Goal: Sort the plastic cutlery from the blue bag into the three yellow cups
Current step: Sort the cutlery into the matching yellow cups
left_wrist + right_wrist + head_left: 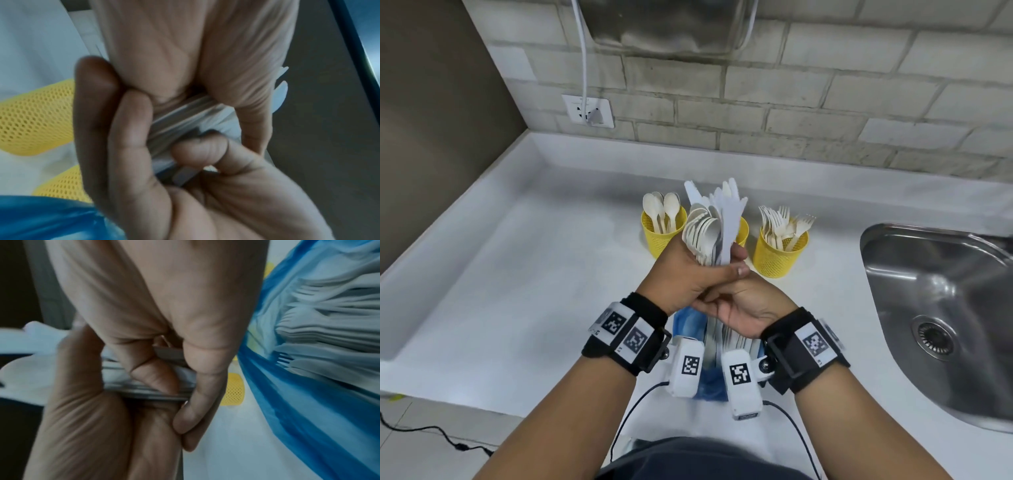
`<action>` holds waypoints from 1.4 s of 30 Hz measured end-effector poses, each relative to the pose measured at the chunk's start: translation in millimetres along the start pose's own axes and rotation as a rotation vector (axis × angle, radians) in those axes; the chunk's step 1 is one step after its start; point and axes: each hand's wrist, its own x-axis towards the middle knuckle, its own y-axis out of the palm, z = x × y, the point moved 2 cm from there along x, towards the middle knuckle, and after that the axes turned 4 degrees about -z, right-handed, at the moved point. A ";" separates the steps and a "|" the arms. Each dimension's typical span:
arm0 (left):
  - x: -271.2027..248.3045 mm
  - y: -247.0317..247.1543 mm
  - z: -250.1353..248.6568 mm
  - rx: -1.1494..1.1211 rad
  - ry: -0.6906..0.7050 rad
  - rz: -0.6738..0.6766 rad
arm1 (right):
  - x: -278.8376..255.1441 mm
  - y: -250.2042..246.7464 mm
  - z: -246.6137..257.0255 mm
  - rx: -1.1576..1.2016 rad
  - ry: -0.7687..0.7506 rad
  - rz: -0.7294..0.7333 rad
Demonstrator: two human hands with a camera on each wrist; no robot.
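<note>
Both hands hold one bundle of white plastic cutlery (710,226), spoons and knives fanned upward, just in front of the middle yellow cup (742,231). My left hand (722,267) grips the handles from the left; my right hand (719,301) wraps round them below. Fingers curled round the cutlery bundle (185,116) show in the left wrist view. The left yellow cup (662,240) holds spoons and the right yellow cup (779,255) holds forks. The blue bag (688,325) lies under my wrists, with more cutlery (329,337) inside.
A steel sink (945,308) is sunk into the white counter (534,274) at the right. A brick wall with a socket (589,111) and a plugged cable runs behind the cups. The counter's raised edge runs along the left.
</note>
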 end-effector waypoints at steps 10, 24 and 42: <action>4.3 -0.4 1.0 -0.062 -0.038 -0.015 | 0.9 8.6 -1.5 -0.189 -0.103 -0.049; -4.9 -32.0 -13.7 -0.126 -0.041 0.070 | -25.8 5.5 83.0 -0.704 -0.532 -0.282; -0.6 -39.9 -11.3 -0.008 0.039 0.078 | -38.1 37.8 92.7 -0.892 -0.849 -0.327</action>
